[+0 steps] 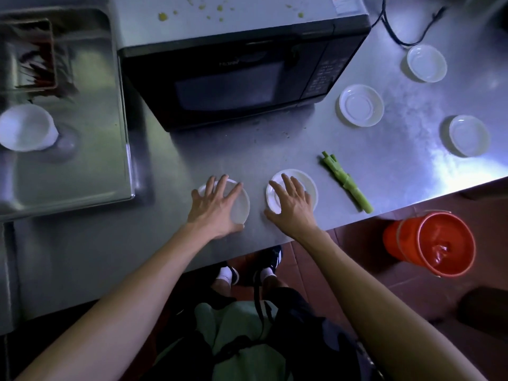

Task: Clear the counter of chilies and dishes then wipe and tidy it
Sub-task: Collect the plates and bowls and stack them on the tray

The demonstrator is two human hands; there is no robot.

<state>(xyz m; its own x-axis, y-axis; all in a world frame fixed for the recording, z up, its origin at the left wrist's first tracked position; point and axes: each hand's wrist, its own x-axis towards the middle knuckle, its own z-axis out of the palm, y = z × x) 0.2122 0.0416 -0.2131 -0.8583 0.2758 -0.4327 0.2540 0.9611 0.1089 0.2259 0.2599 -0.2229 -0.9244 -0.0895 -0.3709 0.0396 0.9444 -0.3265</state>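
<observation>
Two small white dishes lie near the steel counter's (275,149) front edge. My left hand (213,207) rests spread over the left dish (242,206); my right hand (291,204) rests spread over the right dish (308,185). Neither dish is lifted. Three more white dishes sit at the right: one far back (426,63), one beside the microwave (361,105), one near the right edge (469,135). A green stalk (347,182) lies just right of my right hand. Dark red chilies (38,67) sit in a tray at the far left.
A black microwave (233,72) with green specks on top stands at the back centre, its cord (398,28) trailing right. A steel tray (68,119) at left holds a white bowl (26,127). An orange bucket (437,243) stands on the floor at the right.
</observation>
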